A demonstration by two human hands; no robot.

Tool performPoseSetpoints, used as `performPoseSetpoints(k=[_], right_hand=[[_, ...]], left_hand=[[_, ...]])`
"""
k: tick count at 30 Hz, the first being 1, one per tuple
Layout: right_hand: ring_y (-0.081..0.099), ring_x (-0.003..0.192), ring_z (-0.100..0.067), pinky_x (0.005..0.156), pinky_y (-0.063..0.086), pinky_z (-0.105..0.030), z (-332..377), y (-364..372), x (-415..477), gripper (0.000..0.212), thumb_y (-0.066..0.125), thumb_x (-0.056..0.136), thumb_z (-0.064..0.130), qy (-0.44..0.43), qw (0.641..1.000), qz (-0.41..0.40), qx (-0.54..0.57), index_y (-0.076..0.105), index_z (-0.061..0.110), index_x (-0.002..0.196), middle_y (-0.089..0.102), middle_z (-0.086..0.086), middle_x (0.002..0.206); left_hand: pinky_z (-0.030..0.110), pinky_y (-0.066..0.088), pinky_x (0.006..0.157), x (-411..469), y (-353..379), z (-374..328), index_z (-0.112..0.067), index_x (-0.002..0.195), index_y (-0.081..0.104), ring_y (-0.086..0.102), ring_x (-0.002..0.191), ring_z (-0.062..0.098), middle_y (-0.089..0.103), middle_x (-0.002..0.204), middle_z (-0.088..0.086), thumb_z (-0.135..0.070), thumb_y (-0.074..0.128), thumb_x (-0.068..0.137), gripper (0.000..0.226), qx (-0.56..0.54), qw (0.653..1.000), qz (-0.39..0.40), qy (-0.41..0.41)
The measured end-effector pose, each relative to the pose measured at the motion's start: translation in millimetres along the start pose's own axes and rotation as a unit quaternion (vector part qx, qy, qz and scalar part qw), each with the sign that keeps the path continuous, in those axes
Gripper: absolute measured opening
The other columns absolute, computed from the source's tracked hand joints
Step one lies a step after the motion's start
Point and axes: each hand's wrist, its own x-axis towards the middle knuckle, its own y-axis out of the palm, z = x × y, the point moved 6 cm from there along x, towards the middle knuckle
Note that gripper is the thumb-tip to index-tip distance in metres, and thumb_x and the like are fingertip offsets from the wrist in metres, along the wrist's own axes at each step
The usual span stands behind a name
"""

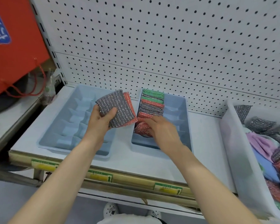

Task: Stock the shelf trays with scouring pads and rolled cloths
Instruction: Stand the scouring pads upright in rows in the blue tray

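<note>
A shop: pegboard-backed shelf [152,160] with price labels [167,188] along its front edge.
</note>
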Motion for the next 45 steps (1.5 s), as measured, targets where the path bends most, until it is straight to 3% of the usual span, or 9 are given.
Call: performPoseSetpoints(k=[12,16,19,22,24,27,30,36,45], right_hand=[[0.057,0.073,-0.025,0.047,0.045,-0.031,2.3,20.0,14.0,0.060,0.085,0.042,-0.009,0.035,0.996,0.040,-0.075,0.062,0.007,0.095,0.058,-0.009,0.087],[0.062,0.090,-0.025,0.076,0.053,-0.038,-9.7,5.5,22.0,0.033,0.072,0.087,0.027,0.102,0.988,0.070,0.093,0.061,0.014,0.115,0.062,-0.005,0.107],[0.068,0.093,-0.020,0.080,0.059,-0.040,-18.1,-19.9,24.8,0.020,0.053,0.100,0.033,0.253,0.857,0.057,0.445,0.065,0.023,0.111,0.068,0.000,0.106],[0.069,0.086,-0.017,0.077,0.059,-0.037,-4.6,-20.1,23.5,0.018,0.053,0.101,0.020,0.238,0.768,0.122,0.582,0.065,0.018,0.114,0.072,0.001,0.099],[0.069,0.087,-0.016,0.080,0.058,-0.040,-11.8,-20.0,20.0,0.027,0.055,0.100,0.020,0.242,0.787,0.105,0.558,0.060,0.014,0.125,0.072,0.001,0.103],[0.065,0.095,-0.016,0.087,0.051,-0.032,-32.4,-32.3,10.1,0.032,0.058,0.098,0.029,0.208,0.908,0.057,0.358,0.059,0.018,0.128,0.069,0.003,0.106],[0.065,0.080,-0.024,0.071,0.052,-0.036,-27.2,-45.5,2.6,0.025,0.066,0.092,0.028,0.073,0.985,-0.005,0.159,0.068,0.021,0.116,0.073,-0.001,0.088],[0.053,0.058,-0.023,0.039,0.031,-0.024,1.9,-12.2,-3.8,0.040,0.084,0.054,0.003,-0.064,0.996,0.003,-0.069,0.069,0.020,0.086,0.054,0.003,0.061],[0.058,0.088,-0.025,0.058,0.047,-0.030,-8.4,-5.0,-3.0,0.044,0.085,0.069,0.029,0.017,1.000,-0.001,0.003,0.066,0.018,0.108,0.063,-0.001,0.096]], left_hand=[[0.035,0.056,0.085,1.4,-2.2,1.2,-0.020,0.126,0.051,0.066,0.101,0.014,0.068,0.113,-0.004,-0.015,0.061,0.095,0.033,0.008,1.000,0.009,0.005],[0.032,0.056,0.080,4.1,4.9,4.3,-0.021,0.120,0.057,0.066,0.095,0.015,0.069,0.108,-0.001,-0.013,0.059,0.096,0.025,0.024,0.999,0.041,0.006],[0.031,0.056,0.079,4.4,17.3,5.7,-0.019,0.117,0.061,0.066,0.092,0.014,0.068,0.109,0.003,-0.012,0.058,0.096,0.023,0.024,0.997,0.080,0.006],[0.026,0.056,0.074,3.0,32.4,6.7,-0.019,0.114,0.062,0.067,0.089,0.011,0.070,0.102,0.000,-0.010,0.058,0.095,0.021,0.009,0.993,0.114,0.000],[0.021,0.054,0.074,4.4,34.4,5.2,-0.020,0.108,0.063,0.067,0.085,0.006,0.072,0.096,-0.005,-0.007,0.059,0.095,0.019,0.019,0.996,0.090,0.017],[0.022,0.053,0.079,7.8,22.7,0.8,-0.022,0.100,0.064,0.067,0.080,0.002,0.072,0.093,-0.008,-0.005,0.058,0.095,0.019,0.017,0.999,0.028,0.034],[0.027,0.053,0.082,11.4,11.5,0.9,-0.021,0.102,0.061,0.066,0.081,0.005,0.070,0.094,-0.005,-0.005,0.056,0.097,0.018,0.009,1.000,0.009,0.028],[0.023,0.051,0.075,9.0,7.7,3.5,-0.015,0.121,0.049,0.063,0.086,0.011,0.069,0.100,-0.001,-0.004,0.059,0.095,0.030,0.001,0.999,-0.003,0.037],[0.016,0.050,0.068,5.9,-0.6,2.1,-0.017,0.115,0.057,0.065,0.079,0.000,0.070,0.094,-0.008,-0.007,0.056,0.096,0.021,0.020,0.999,0.006,0.043]])
